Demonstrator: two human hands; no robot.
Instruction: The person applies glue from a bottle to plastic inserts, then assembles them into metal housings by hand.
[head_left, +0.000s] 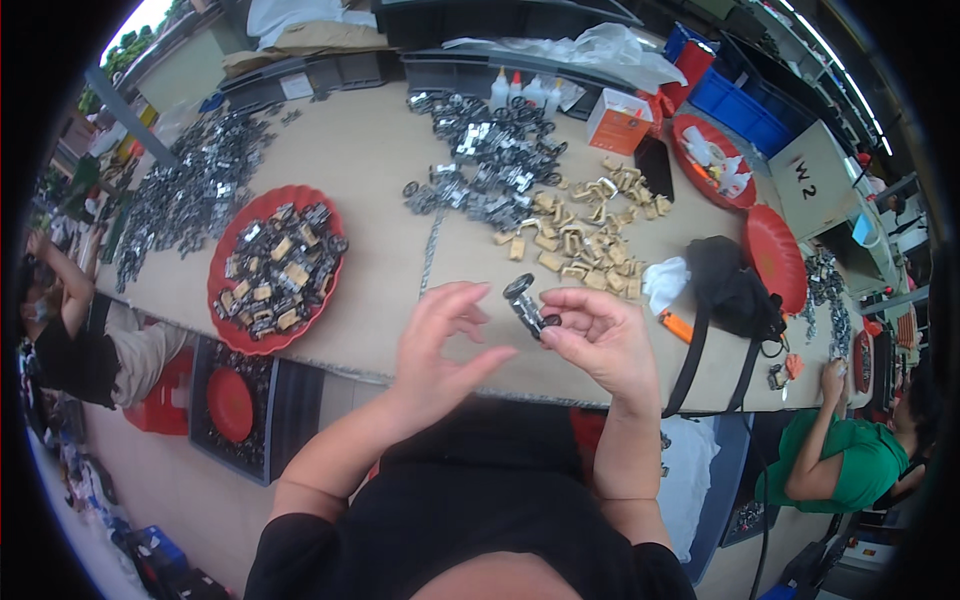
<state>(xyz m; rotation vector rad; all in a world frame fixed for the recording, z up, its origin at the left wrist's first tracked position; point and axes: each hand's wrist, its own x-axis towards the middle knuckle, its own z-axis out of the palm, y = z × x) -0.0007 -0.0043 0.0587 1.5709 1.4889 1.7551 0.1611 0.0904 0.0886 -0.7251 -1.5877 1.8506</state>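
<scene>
My right hand pinches a small dark metal wheeled part between thumb and fingertips, held just above the table's near edge. My left hand hovers right beside it with fingers spread and holds nothing. Beyond the hands lie a heap of tan blocky pieces and a heap of silvery-black metal wheeled parts. A red round tray to my left holds several assembled parts with tan pieces in them.
A black bag and an orange-handled tool lie to the right. More red trays, glue bottles, an orange box and another metal heap crowd the table. Other people sit at the left and right.
</scene>
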